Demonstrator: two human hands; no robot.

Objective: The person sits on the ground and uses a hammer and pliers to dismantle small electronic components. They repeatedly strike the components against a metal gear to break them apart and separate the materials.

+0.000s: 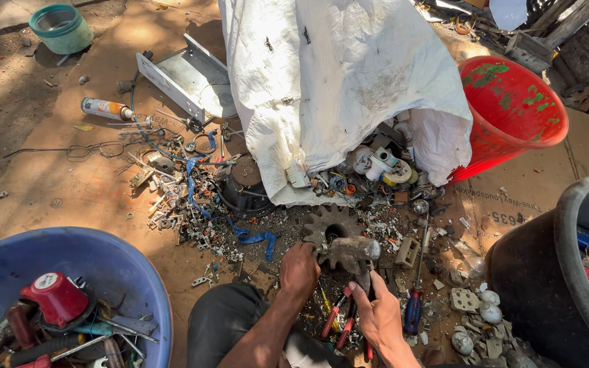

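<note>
We're mid-teardown: left hand (299,268) clamped on the gear (328,232), right hand (376,310) gripping the hammer (354,251); next needs a square strike.

Spray can (107,108): lay on its side on the cardboard at upper left, cylindrical, white and orange label with a pale cap end. White woven sack (335,88): large, slumped at top centre, its mouth spilling small scrap. Flattened cardboard sheet (512,204): brown, dark print, lay beneath the red tub at right.
</note>
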